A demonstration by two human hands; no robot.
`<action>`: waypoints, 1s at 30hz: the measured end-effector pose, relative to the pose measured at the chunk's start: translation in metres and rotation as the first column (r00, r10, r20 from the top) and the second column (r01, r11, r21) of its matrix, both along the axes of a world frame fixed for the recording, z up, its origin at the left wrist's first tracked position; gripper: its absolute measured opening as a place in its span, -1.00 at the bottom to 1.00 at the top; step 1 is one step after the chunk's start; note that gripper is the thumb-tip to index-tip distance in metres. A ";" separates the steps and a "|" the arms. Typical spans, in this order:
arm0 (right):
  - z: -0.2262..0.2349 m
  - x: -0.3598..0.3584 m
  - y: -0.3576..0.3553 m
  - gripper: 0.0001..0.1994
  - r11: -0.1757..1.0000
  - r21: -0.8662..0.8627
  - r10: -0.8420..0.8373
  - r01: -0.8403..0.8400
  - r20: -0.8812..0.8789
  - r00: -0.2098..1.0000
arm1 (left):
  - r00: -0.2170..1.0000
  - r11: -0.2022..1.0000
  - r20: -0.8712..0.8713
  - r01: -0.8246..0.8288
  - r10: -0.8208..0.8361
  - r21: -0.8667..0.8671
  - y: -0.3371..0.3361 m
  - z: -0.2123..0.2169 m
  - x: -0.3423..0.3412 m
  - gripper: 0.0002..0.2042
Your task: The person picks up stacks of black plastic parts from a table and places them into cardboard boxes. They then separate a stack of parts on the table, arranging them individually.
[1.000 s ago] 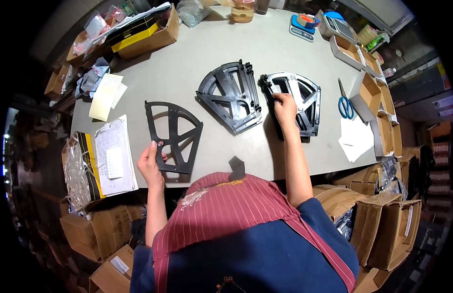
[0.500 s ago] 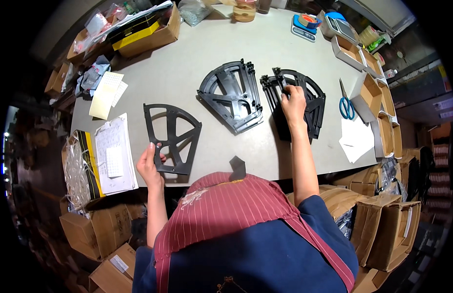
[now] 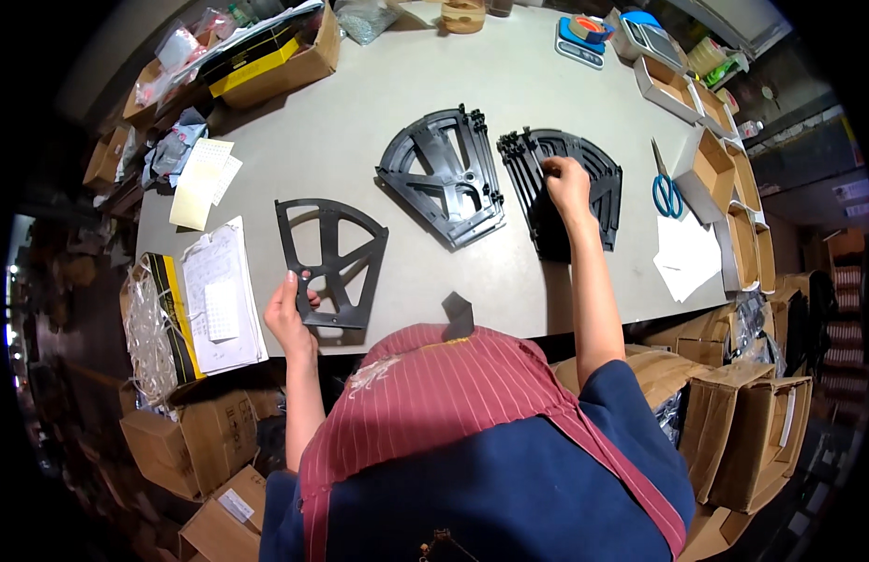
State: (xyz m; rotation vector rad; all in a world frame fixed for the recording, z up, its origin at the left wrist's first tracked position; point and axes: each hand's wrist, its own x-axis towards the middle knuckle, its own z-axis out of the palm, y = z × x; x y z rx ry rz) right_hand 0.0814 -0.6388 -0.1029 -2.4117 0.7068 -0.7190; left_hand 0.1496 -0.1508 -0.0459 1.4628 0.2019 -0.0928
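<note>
My left hand (image 3: 290, 314) grips a black fan-shaped plastic frame (image 3: 330, 248) by its lower left edge, thumb on top. The frame is tilted up, its narrow end toward me. On the right lies a stack of similar black frames (image 3: 603, 187), nested, with small knobs along the upper left corner. My right hand (image 3: 569, 190) is over this stack, fingers curled and pinched at the top frame's inner edge; the fingertips are partly hidden. Between the hands rests another stack of fan-shaped frames (image 3: 432, 183), shinier and greyer under the light.
Blue-handled scissors (image 3: 667, 195) and white paper sheets (image 3: 687, 258) lie at the right, beside open cardboard trays (image 3: 706, 178). A clipboard with papers (image 3: 223, 300) is at the left. A digital scale with tape (image 3: 581, 45) and a filled carton (image 3: 294, 66) stand at the back.
The top frame on the right stack, askew before, now sits in line with the others. My right hand has shifted slightly; my left hand still holds its frame in nearly the same place.
</note>
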 end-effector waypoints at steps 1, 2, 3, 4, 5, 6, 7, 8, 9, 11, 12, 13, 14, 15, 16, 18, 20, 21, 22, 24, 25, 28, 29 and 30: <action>-0.003 0.001 -0.005 -0.76 0.999 0.037 -0.006 0.007 -0.023 1.000 | 1.000 1.000 0.002 0.009 -0.009 -0.005 0.000 0.001 0.001 -0.67; -0.006 0.001 -0.008 -0.77 0.999 0.037 0.010 -0.009 -0.027 1.000 | 1.000 1.000 0.004 0.018 -0.018 -0.010 0.000 0.000 0.002 -0.67; -0.005 0.003 -0.003 -0.77 0.998 0.055 0.023 -0.022 -0.026 0.999 | 1.000 0.999 0.008 0.012 -0.012 -0.029 0.000 -0.001 0.003 -0.67; -0.005 0.005 0.002 -0.78 0.997 0.073 0.036 -0.035 -0.024 0.999 | 1.000 1.000 0.009 0.013 -0.013 -0.024 0.000 -0.001 0.003 -0.67; -0.004 0.004 0.006 -0.77 0.989 0.134 0.069 -0.067 -0.008 0.998 | 1.000 1.000 0.010 0.015 -0.014 -0.019 0.001 0.000 0.001 -0.67; -0.012 0.002 0.001 -0.76 0.970 0.227 0.082 -0.092 0.054 0.995 | 1.000 0.999 0.013 0.027 -0.027 -0.020 -0.002 0.001 0.003 -0.67; -0.022 0.000 -0.006 -0.75 0.941 0.314 0.089 -0.122 0.119 0.989 | 0.998 0.998 0.021 0.054 -0.053 -0.027 -0.005 0.004 0.004 -0.67; -0.032 -0.004 -0.015 -0.75 0.905 0.395 0.089 -0.157 0.185 0.979 | 0.996 0.996 0.030 0.082 -0.081 -0.035 -0.009 0.007 0.005 -0.67; -0.030 -0.005 -0.016 -0.71 0.790 0.577 0.098 -0.208 0.216 0.971 | 0.995 0.995 0.035 0.095 -0.094 -0.038 -0.008 0.008 0.004 -0.67; -0.007 -0.013 -0.010 -0.70 0.821 0.540 0.097 -0.186 0.190 0.977 | 0.994 0.994 0.041 0.105 -0.104 -0.027 -0.006 0.012 0.001 -0.67; 0.007 -0.021 -0.006 -0.69 0.839 0.517 0.088 -0.168 0.177 0.980 | 0.992 0.993 0.044 0.118 -0.117 -0.024 -0.008 0.014 0.001 -0.67; 0.013 -0.029 -0.005 -0.68 0.836 0.520 0.044 -0.173 0.251 0.967 | 0.992 0.992 0.043 0.124 -0.123 -0.022 -0.010 0.018 0.001 -0.67; 0.036 -0.039 0.002 -0.56 0.928 0.318 0.148 -0.194 0.164 0.975 | 0.992 0.993 0.041 0.118 -0.117 -0.017 -0.011 0.022 -0.002 -0.67; 0.045 -0.049 0.000 -0.46 0.939 0.179 0.288 -0.292 0.048 0.956 | 0.992 0.992 0.042 0.123 -0.123 -0.012 -0.013 0.025 -0.002 -0.67; 0.052 -0.057 -0.001 -0.36 0.914 0.050 0.406 -0.403 -0.086 0.910 | 0.991 0.992 0.041 0.127 -0.126 -0.010 -0.014 0.025 -0.002 -0.67; 0.063 -0.080 0.015 -0.02 0.897 -0.020 0.362 -0.441 -0.539 0.761 | 0.990 0.991 0.039 0.136 -0.135 -0.005 -0.014 0.025 0.000 -0.67; 0.060 -0.092 0.030 0.05 0.891 -0.129 0.188 -0.435 -0.769 0.612 | 0.990 0.991 0.042 0.136 -0.136 0.001 -0.015 0.025 0.003 -0.68; 0.058 -0.097 0.032 -0.01 0.866 -0.192 0.184 -0.461 -0.735 0.652 | 0.990 0.991 0.042 0.135 -0.135 0.003 -0.016 0.026 0.003 -0.68; 0.058 -0.098 0.029 -0.04 0.863 -0.179 0.227 -0.472 -0.698 0.679 | 0.990 0.991 0.036 0.133 -0.133 0.005 -0.018 0.027 0.003 -0.68; 0.061 -0.098 0.022 -0.10 0.852 -0.156 0.311 -0.499 -0.617 0.723 | 0.992 0.992 0.023 0.126 -0.126 0.011 -0.024 0.032 0.004 -0.68; 0.063 -0.098 0.023 -0.21 0.860 -0.145 0.342 -0.490 -0.548 0.763 | 0.991 0.991 0.023 0.133 -0.133 0.011 -0.026 0.032 0.004 -0.69; 0.059 -0.093 0.020 -0.26 0.857 -0.140 0.349 -0.496 -0.550 0.758 | 0.987 0.988 0.033 0.156 -0.157 0.012 -0.032 0.034 0.005 -0.69; 0.058 -0.092 0.020 -0.28 0.856 -0.142 0.353 -0.496 -0.541 0.763 | 0.985 0.986 0.040 0.166 -0.166 0.012 -0.033 0.034 0.005 -0.70; 0.058 -0.092 0.022 -0.29 0.855 -0.144 0.357 -0.498 -0.533 0.767 | 0.984 0.985 0.046 0.174 -0.174 0.012 -0.034 0.034 0.005 -0.70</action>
